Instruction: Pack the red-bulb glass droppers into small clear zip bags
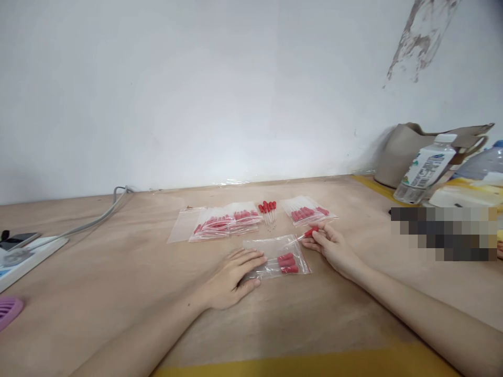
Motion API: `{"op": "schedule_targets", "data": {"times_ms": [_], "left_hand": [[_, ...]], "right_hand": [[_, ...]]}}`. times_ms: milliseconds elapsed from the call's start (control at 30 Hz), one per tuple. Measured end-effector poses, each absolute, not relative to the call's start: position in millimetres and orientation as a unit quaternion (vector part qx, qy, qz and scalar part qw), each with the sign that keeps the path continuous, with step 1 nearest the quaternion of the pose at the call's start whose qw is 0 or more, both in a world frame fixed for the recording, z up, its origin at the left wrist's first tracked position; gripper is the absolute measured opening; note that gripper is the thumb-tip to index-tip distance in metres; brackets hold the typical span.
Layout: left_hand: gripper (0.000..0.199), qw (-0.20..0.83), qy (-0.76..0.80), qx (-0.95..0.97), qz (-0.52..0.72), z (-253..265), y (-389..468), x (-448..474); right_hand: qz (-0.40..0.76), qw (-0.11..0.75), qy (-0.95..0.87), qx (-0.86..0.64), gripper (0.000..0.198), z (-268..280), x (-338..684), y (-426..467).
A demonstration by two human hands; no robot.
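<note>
A clear zip bag lies flat in the middle of the table with three red-bulbed droppers inside. My left hand rests on the bag's left end, fingers stretched out and thumb apart. At the opposite end, my right hand pinches another dropper by its red bulb. Its thin clear stem points left at the bag's mouth and seems to reach just inside. Beyond the bag, a small bunch of loose droppers lies on the table, bulbs toward the wall.
Filled zip bags overlap behind my left hand, and another filled bag lies behind my right. A water bottle and a grey-beige bag stand at the right. A power strip with a cable sits at the left.
</note>
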State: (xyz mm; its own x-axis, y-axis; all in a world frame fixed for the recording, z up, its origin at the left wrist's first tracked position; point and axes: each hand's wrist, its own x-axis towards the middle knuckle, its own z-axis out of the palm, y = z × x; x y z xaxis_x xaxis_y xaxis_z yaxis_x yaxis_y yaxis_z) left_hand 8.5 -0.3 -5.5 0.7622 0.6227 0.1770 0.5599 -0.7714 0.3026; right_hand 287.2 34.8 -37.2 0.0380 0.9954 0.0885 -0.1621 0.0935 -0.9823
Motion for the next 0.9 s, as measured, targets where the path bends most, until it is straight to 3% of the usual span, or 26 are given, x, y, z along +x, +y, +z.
{"op": "schedule_targets", "data": {"times_ms": [133, 400, 533, 767, 900], "left_hand": [[0.045, 0.109, 0.33, 0.929, 0.129, -6.0, -0.5, 7.4], [0.043, 0.103, 0.32, 0.934, 0.122, -6.4, 0.0, 7.4], [0.043, 0.104, 0.312, 0.936, 0.126, -6.7, 1.4, 7.5], [0.044, 0.093, 0.317, 0.937, 0.109, -5.3, 1.1, 8.2], [0.044, 0.093, 0.317, 0.937, 0.111, -6.1, 1.5, 7.8]], "right_hand": [[0.503, 0.483, -0.55, -0.461, 0.029, -34.0, 298.8, 34.8], [0.286, 0.358, -0.76, -0.46, 0.023, -25.8, 312.6, 34.0], [0.273, 0.346, -0.8, -0.408, 0.021, -25.6, 302.3, 32.8], [0.394, 0.385, -0.707, -0.443, 0.021, -31.8, 282.3, 37.5], [0.338, 0.399, -0.719, -0.458, 0.019, -37.6, 278.5, 39.6]]}}
